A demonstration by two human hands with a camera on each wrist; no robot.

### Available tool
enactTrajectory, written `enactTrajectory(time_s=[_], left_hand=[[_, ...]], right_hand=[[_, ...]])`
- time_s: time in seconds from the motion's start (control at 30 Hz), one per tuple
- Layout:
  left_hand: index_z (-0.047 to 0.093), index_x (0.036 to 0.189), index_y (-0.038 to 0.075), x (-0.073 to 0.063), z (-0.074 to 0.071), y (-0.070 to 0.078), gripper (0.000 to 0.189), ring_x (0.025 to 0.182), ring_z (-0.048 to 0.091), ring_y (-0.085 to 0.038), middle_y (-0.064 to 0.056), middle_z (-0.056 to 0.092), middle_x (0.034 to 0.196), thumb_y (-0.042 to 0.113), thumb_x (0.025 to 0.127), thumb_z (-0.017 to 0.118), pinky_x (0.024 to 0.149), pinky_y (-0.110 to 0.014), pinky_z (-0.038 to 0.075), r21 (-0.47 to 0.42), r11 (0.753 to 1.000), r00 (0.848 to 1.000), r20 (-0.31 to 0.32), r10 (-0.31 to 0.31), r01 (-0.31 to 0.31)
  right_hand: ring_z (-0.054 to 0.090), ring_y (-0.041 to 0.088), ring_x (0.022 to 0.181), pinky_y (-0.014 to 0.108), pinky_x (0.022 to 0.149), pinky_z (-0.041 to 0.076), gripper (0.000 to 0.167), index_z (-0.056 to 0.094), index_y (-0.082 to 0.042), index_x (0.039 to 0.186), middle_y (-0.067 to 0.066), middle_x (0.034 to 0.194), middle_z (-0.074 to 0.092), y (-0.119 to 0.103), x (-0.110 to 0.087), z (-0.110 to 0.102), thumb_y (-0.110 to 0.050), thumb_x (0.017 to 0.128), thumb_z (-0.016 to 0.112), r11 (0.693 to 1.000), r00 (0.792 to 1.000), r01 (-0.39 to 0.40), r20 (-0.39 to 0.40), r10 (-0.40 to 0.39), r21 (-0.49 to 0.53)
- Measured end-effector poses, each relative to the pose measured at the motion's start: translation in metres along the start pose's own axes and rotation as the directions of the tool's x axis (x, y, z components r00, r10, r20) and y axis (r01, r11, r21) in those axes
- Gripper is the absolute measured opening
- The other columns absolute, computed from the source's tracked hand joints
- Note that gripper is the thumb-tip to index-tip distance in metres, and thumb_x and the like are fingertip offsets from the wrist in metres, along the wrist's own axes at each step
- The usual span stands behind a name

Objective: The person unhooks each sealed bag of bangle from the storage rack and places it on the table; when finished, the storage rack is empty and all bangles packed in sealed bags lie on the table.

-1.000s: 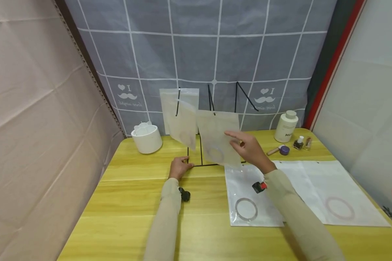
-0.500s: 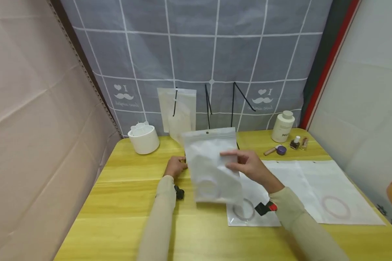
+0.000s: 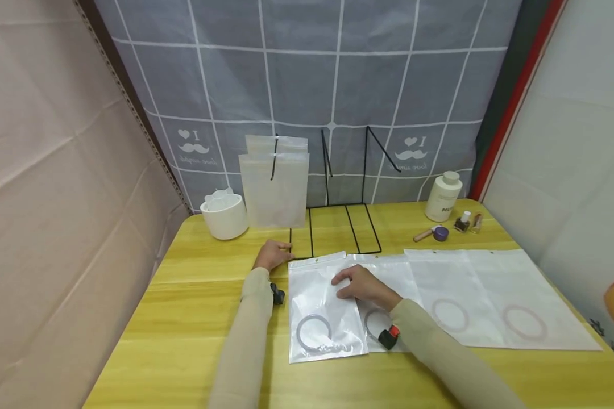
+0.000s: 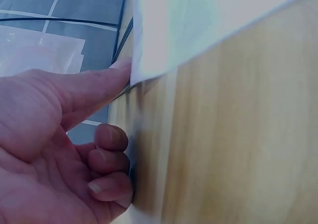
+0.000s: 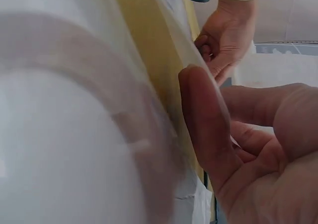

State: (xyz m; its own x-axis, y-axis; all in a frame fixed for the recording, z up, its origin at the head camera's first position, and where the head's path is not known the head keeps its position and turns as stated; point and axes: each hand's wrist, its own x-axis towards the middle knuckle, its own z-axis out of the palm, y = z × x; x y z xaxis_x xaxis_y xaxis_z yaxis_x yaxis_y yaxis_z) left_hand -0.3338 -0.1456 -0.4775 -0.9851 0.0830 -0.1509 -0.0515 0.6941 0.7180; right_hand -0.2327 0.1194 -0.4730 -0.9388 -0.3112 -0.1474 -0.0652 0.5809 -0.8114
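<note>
My right hand (image 3: 363, 283) pinches the edge of a white zip bag (image 3: 307, 295) between thumb and fingers. The bag lies near the table's middle, partly over another zip bag (image 3: 389, 270), and a ring shape (image 3: 298, 332) shows low in it. The right wrist view gives the thumb (image 5: 203, 110) on one face of the bag's edge. My left hand (image 3: 271, 254) holds the front left corner of a black wire display rack (image 3: 365, 170), its other fingers (image 4: 109, 162) curled in the left wrist view. White bags (image 3: 273, 193) hang from the rack's left hook.
Two more zip bags with pinkish rings, one of them a right-hand bag (image 3: 537, 284), lie side by side. Behind them stand a white bottle (image 3: 442, 196), a purple-lidded jar (image 3: 441, 233) and small cosmetic bottles (image 3: 462, 222). A white round pot (image 3: 225, 217) is at back left.
A zip bag has come off the rack's middle hook and down onto the table at the front, with my right hand on it. The bags on the left hook hang straighter. My left hand stays at the rack.
</note>
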Motion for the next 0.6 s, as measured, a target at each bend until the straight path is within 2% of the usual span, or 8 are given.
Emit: enactTrajectory(time_s=[0.03,0.1,0.27,0.33,0.47,0.6], left_hand=[[0.070,0.128,0.008,-0.001,0.000,0.000,0.041,0.132,0.053,-0.034,-0.017,0.060,0.139,0.017,0.089,0.078,0.106,-0.046,0.046,-0.002,1.000,1.000,0.003,0.001,-0.001],[0.068,0.130,0.008,-0.003,-0.002,0.001,0.042,0.131,0.053,-0.034,-0.017,0.058,0.141,0.017,0.090,0.077,0.104,-0.045,0.046,-0.011,1.000,1.000,0.012,0.001,-0.001],[0.068,0.131,0.010,-0.005,-0.004,0.004,0.042,0.135,0.049,-0.031,-0.016,0.056,0.145,0.016,0.091,0.076,0.096,-0.040,0.044,-0.043,0.999,1.000,0.020,-0.021,0.022],[0.068,0.132,0.011,-0.005,-0.005,0.005,0.042,0.139,0.045,-0.031,-0.016,0.055,0.146,0.016,0.091,0.076,0.100,-0.040,0.043,-0.051,0.998,0.999,0.021,-0.033,0.034],[0.068,0.132,0.011,-0.006,-0.005,0.006,0.042,0.144,0.039,-0.033,-0.016,0.054,0.147,0.016,0.091,0.076,0.113,-0.045,0.038,-0.060,0.997,0.999,0.025,-0.048,0.050],[0.068,0.132,0.010,-0.008,-0.003,0.005,0.042,0.144,0.038,-0.035,-0.016,0.054,0.147,0.016,0.091,0.076,0.115,-0.048,0.036,-0.075,0.996,0.999,0.029,-0.046,0.048]], right_hand=[[0.060,0.024,0.115,0.039,0.097,0.049,0.022,0.079,-0.008,0.100,0.007,0.114,0.071,-0.001,0.001,0.002,-0.004,0.079,0.081,1.000,1.000,-0.010,-0.007,0.010,-0.013],[0.062,0.025,0.111,0.041,0.096,0.050,0.022,0.078,-0.008,0.100,0.006,0.112,0.072,-0.004,0.002,0.005,-0.003,0.078,0.081,0.999,0.999,-0.032,-0.015,0.031,-0.016],[0.060,0.018,0.091,0.031,0.079,0.052,0.024,0.076,-0.007,0.099,0.007,0.104,0.071,-0.010,0.004,0.006,-0.003,0.076,0.081,0.998,0.997,-0.063,-0.040,0.062,-0.016],[0.059,0.017,0.088,0.029,0.076,0.051,0.024,0.076,-0.006,0.099,0.007,0.104,0.071,-0.011,0.004,0.006,-0.004,0.076,0.082,0.997,0.997,-0.069,-0.048,0.068,-0.027],[0.060,0.018,0.095,0.035,0.085,0.051,0.024,0.076,-0.009,0.101,0.008,0.112,0.071,-0.011,0.004,0.005,-0.007,0.078,0.083,0.993,0.997,-0.068,-0.051,0.063,-0.097],[0.061,0.022,0.102,0.044,0.091,0.050,0.026,0.076,-0.017,0.102,0.009,0.124,0.069,-0.010,0.001,0.002,-0.016,0.078,0.085,0.974,0.996,-0.074,-0.060,0.062,-0.215]])
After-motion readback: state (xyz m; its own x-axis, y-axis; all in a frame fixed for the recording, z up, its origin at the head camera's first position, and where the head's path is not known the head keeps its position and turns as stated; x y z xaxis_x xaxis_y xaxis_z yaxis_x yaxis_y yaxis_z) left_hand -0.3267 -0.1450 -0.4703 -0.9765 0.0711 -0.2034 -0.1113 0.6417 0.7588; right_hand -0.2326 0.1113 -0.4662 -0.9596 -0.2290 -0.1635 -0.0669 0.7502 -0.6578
